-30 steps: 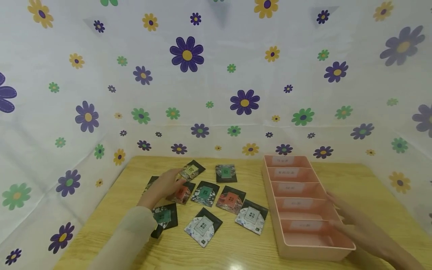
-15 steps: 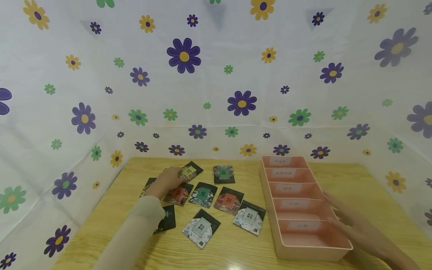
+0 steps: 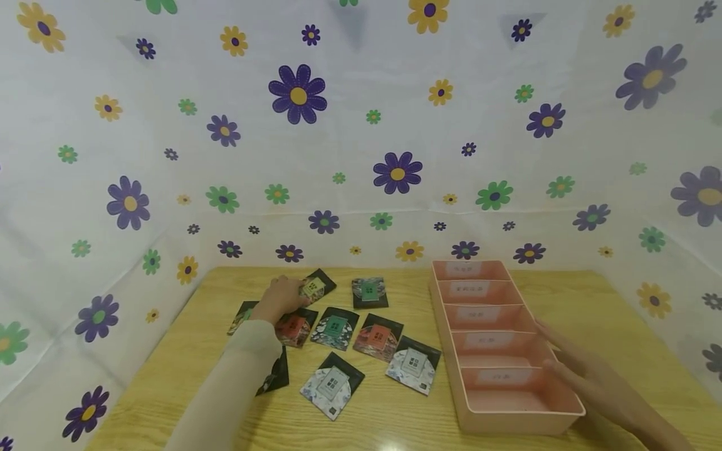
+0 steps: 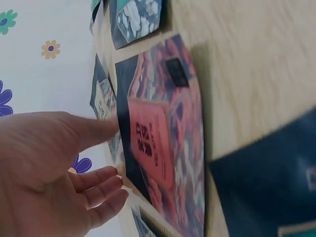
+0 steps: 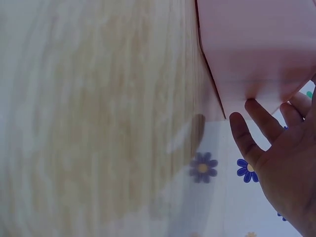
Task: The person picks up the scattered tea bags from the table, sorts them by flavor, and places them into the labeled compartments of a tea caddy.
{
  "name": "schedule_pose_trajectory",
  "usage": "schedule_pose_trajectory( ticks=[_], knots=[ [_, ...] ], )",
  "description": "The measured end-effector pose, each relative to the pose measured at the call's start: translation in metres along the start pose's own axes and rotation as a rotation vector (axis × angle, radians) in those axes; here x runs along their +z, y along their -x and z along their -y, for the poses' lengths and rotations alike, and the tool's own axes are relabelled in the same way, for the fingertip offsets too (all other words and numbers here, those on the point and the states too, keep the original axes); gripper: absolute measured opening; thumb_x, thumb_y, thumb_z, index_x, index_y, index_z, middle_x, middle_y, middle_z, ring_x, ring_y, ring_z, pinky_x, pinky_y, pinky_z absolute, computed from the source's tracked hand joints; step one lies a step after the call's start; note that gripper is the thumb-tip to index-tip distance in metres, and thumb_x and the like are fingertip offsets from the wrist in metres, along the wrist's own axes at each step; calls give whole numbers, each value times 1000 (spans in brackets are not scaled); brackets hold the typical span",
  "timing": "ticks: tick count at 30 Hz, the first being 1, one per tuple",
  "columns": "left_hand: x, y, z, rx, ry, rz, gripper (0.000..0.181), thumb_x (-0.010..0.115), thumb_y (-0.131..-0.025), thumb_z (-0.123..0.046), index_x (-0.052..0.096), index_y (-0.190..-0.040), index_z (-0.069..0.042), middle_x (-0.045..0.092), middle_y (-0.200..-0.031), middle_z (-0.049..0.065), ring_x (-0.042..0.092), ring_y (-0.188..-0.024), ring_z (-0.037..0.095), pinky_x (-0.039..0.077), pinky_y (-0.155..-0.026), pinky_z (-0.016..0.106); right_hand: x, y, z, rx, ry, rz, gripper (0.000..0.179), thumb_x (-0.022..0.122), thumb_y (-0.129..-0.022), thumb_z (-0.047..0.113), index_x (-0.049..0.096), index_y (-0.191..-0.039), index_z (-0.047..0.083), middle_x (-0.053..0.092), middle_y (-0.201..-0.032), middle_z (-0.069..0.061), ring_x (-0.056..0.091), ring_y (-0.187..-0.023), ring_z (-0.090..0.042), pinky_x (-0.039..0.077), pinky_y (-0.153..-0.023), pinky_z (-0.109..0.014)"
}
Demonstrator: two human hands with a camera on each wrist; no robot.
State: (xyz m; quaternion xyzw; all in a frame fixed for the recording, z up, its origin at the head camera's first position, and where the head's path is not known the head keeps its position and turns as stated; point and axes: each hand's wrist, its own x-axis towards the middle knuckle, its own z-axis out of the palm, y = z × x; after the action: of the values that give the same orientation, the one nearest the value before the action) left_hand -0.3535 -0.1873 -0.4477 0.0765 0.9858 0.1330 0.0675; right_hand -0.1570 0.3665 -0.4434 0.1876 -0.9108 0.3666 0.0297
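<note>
My left hand (image 3: 280, 297) is at the near left edge of a yellow-labelled tea sachet (image 3: 317, 287) lying on the table. In the left wrist view its thumb and fingers are spread apart, close behind a red-labelled black tea sachet (image 4: 153, 138). Whether the fingertips touch the yellow-labelled sachet is hard to tell. Along the right side of a pink divided box (image 3: 516, 421) lies my right hand (image 3: 592, 385). Its fingers are extended, with fingertips against the box wall (image 5: 261, 54) in the right wrist view. My left sleeve partly covers a dark sachet (image 3: 277, 376).
Several more sachets lie around, among them green-labelled ones (image 3: 369, 291), another red-labelled one (image 3: 379, 337) and white-labelled ones (image 3: 333, 385). Each box compartment bears a paper label (image 3: 501, 376). A flowered cloth (image 3: 350, 144) stands behind the wooden table (image 3: 395, 413).
The head view has turned slightly right. My left hand stays by the yellow-labelled sachet, while its forearm covers more of the dark sachet. My right hand keeps its place at the box.
</note>
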Motion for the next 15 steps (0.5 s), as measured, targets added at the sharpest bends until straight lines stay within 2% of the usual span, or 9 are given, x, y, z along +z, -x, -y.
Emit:
schedule_pose_trajectory(
  ticks=[6,7,10,11,13,14,15],
  knots=[
    [-3,-4,-8,14,4,10,49,58,-104,-7,52,-153,-9,40,-151,36,30,-141,60,32,-111,70,0,1,0,21,35,-15,61,52,-110,16,28,-165,25,31,-164,18,39,-130,12,34,-95,-6],
    [-3,-5,-9,19,2,7,49,57,-104,-4,53,-152,-10,41,-150,37,30,-141,60,32,-111,70,-1,1,1,26,45,-20,61,53,-109,17,29,-165,26,32,-164,18,41,-129,10,35,-95,-6],
    [-3,-8,-12,50,-60,-17,47,58,-102,0,57,-149,-10,58,-138,31,39,-136,57,36,-110,67,-2,1,2,36,60,-24,61,54,-109,19,29,-165,28,33,-163,15,46,-127,7,36,-94,-6],
    [-3,-9,-12,55,-66,-27,47,57,-101,2,59,-147,-9,63,-131,29,50,-126,53,42,-106,63,-2,1,2,41,65,-25,61,54,-109,19,30,-165,28,33,-163,15,47,-127,6,36,-94,-7],
    [-2,-12,-14,49,-66,-63,43,56,-100,3,63,-141,-4,69,-121,25,59,-114,45,49,-100,57,-3,2,1,50,64,-20,61,54,-109,20,29,-165,28,32,-162,18,49,-126,4,39,-93,-9],
    [-2,-13,-15,32,-53,-75,34,57,-100,0,68,-132,0,73,-110,23,64,-98,39,54,-91,52,-3,2,1,49,62,-16,62,54,-109,19,29,-165,27,31,-162,19,49,-127,3,40,-93,-11],
    [-1,-14,-17,1,-15,-81,25,58,-101,-5,72,-120,3,73,-101,21,63,-83,32,56,-79,47,-3,2,1,44,57,-13,62,54,-109,18,29,-165,26,30,-162,20,50,-127,2,42,-94,-13]
  ],
)
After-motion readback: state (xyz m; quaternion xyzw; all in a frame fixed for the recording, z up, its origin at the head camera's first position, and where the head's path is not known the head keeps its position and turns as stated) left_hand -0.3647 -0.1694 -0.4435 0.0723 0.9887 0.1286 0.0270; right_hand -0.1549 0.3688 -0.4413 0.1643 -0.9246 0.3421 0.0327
